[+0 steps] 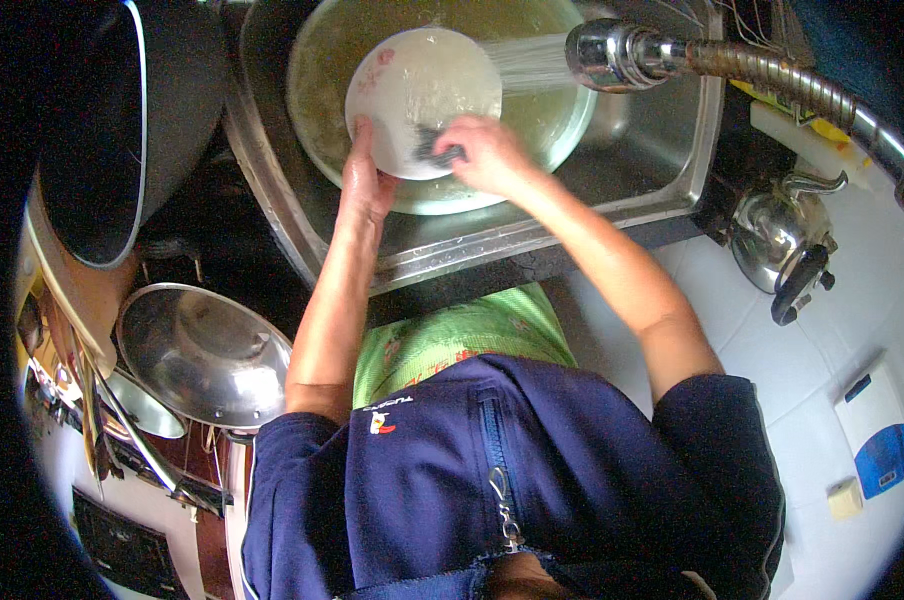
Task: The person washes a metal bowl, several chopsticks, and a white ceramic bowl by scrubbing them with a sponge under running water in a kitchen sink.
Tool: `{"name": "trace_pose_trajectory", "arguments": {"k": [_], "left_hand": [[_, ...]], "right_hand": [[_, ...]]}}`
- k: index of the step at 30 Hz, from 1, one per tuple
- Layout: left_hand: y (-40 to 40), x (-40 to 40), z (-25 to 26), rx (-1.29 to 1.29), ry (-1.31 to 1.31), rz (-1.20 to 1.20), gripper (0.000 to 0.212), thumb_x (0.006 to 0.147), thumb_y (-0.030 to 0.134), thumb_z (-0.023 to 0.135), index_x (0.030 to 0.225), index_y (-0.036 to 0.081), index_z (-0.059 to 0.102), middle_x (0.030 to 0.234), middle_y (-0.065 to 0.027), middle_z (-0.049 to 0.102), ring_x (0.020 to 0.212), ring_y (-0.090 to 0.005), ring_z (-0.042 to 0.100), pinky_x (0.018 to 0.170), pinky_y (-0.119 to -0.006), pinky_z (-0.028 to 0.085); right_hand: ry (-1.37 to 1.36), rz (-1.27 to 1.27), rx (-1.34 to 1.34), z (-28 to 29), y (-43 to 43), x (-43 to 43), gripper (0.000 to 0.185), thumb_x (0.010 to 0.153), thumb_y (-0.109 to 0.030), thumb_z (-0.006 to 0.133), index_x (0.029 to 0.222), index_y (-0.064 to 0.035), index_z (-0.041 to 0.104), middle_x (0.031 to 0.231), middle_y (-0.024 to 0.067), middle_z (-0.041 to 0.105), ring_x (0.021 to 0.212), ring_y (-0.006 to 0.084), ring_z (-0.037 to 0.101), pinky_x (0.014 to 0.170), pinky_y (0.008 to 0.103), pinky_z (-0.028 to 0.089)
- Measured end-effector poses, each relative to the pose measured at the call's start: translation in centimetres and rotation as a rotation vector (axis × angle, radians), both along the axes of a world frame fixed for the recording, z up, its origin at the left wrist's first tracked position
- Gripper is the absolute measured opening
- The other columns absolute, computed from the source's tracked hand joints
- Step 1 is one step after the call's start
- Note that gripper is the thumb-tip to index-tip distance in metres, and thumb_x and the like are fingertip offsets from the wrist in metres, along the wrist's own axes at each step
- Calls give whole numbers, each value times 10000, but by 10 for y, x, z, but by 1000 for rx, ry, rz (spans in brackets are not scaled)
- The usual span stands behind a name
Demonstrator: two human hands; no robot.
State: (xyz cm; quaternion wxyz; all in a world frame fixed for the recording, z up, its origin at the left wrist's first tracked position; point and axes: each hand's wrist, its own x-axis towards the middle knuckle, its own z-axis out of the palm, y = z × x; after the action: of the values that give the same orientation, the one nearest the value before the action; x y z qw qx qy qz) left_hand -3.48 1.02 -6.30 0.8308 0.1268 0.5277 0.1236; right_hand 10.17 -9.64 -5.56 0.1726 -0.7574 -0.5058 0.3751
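Note:
My left hand [366, 176] grips the lower left rim of a white plate [422, 90] with a reddish floral print, its thumb on the face. Against the plate's lower right part, my right hand [489, 154] presses a dark scouring pad [437, 146], blurred by motion. A chrome spray tap head [609, 56] sends a fan of water from the right onto the plate. Under the plate lies a large round basin [564, 142], pale and translucent, inside a stainless steel sink [632, 169]. What the basin holds is hard to make out.
The tap's flexible coiled neck [774, 71] arches over the sink's right side. A steel kettle [778, 232] stands to the right by white tiles [729, 300]. At left are a metal wok [204, 352] and a large dark round vessel [92, 135]. The sink's front rim [459, 259] runs below my forearms.

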Motion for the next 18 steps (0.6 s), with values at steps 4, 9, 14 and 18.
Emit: {"name": "trace_pose_trajectory", "arguments": {"k": [4, 9, 14, 18], "left_hand": [[-6, 2, 5, -10, 55, -221, 466, 793, 221, 549, 1164, -24, 408, 1104, -122, 511, 955, -244, 535, 834, -378, 451], [-9, -1, -6, 54, -75, -242, 441, 707, 19, 526, 1130, -48, 418, 1047, -141, 529, 923, -258, 546, 811, -371, 469], [-6, -5, -2, 123, -57, -218, 481, 635, -33, 459, 1113, -57, 413, 1043, -140, 520, 935, -257, 529, 821, -361, 451], [-8, -10, 7, 176, -51, -257, 500, 626, -29, 454, 1123, -50, 407, 999, -132, 533, 907, -253, 537, 788, -351, 463]], "right_hand": [[-264, -83, -361, 6, 18, 42, 192, 716, -139, 546, 903, -160, 581, 915, 74, 581, 893, 278, 534, 743, 377, 449], [-219, -347, 59, -8, 9, 4, 304, 700, -162, 590, 996, -144, 523, 995, 118, 514, 934, 316, 505, 773, 402, 427], [77, -303, -27, 23, 2, -23, 234, 684, -175, 601, 912, -132, 569, 923, 94, 521, 881, 281, 527, 765, 360, 435], [-114, -33, -16, 11, -12, 23, 240, 681, -157, 584, 920, -143, 568, 921, 76, 529, 888, 273, 527, 758, 367, 437]]}}
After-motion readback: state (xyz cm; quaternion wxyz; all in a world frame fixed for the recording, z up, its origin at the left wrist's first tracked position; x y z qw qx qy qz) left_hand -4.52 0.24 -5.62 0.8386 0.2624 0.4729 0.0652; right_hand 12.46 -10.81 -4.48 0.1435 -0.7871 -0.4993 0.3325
